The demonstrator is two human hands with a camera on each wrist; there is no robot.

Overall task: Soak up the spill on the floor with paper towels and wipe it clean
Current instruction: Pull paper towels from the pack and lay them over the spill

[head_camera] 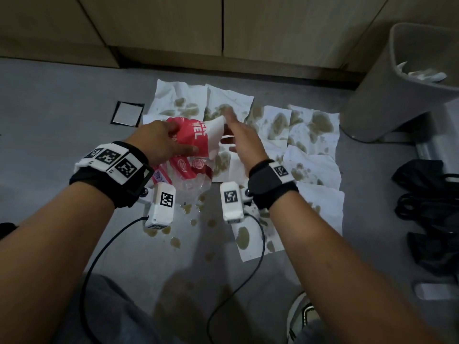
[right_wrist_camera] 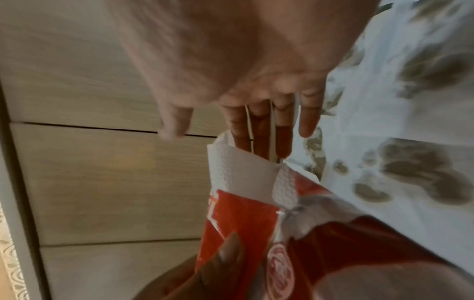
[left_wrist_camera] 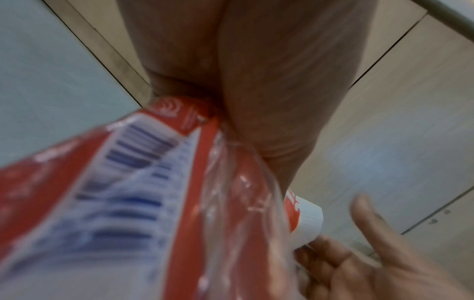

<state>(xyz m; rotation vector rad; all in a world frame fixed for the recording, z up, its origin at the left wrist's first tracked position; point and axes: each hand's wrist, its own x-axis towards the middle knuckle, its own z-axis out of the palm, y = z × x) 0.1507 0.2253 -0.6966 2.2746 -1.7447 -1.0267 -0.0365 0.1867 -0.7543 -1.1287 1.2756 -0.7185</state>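
Note:
My left hand [head_camera: 173, 140] grips a red plastic pack of paper towels [head_camera: 191, 145] above the floor; the pack [left_wrist_camera: 153, 203] fills the left wrist view. A white towel sheet [head_camera: 217, 130] sticks out of its top. My right hand [head_camera: 233, 127] reaches to that sheet with straight fingers [right_wrist_camera: 259, 134] lying against the sheet [right_wrist_camera: 241, 174], thumb held apart. Several paper towels [head_camera: 310, 135] lie spread on the grey floor, blotched brown with soaked spill. Uncovered brown drops [head_camera: 175, 242] sit on the floor below the pack.
A grey waste bin [head_camera: 397, 83] with used towels inside stands at the right. Black bags [head_camera: 427, 207] lie beside it. Wooden cabinet fronts [head_camera: 173, 28] run along the back. A square floor drain [head_camera: 128, 112] is left of the towels.

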